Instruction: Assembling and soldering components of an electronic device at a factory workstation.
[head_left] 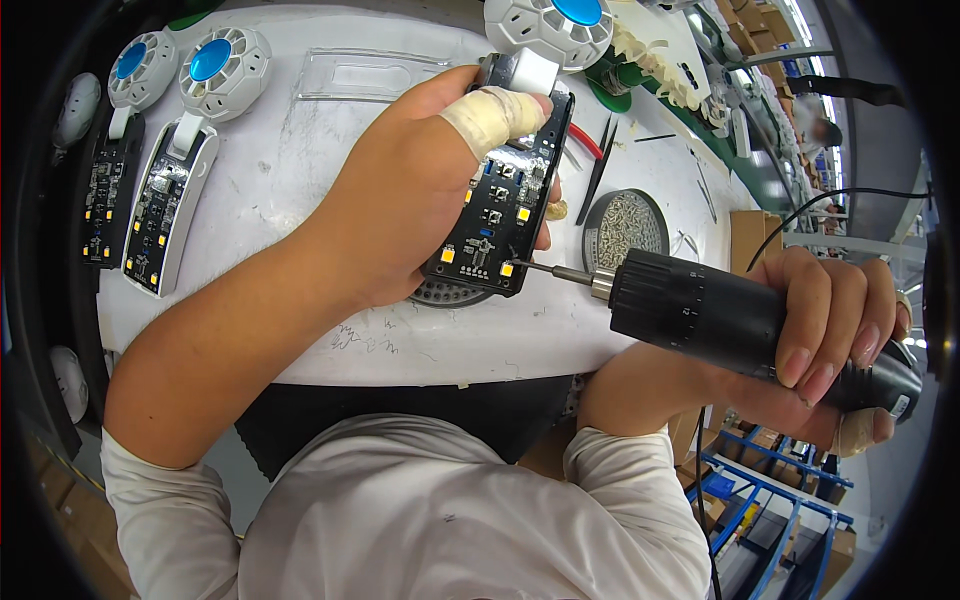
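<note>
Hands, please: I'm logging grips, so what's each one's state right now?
Left hand: closed, holding the circuit board.
Right hand: closed, holding the black screwdriver.

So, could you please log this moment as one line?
left hand: holding circuit board; right hand: gripping electric screwdriver; bit: tip at board's lower corner

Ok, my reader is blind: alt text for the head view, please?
Left hand holds a black circuit board with a white, blue-centred head; right hand aims a black power screwdriver at the board's lower right corner. Two similar units and a dish of tiny metal pieces lie nearby.
</note>
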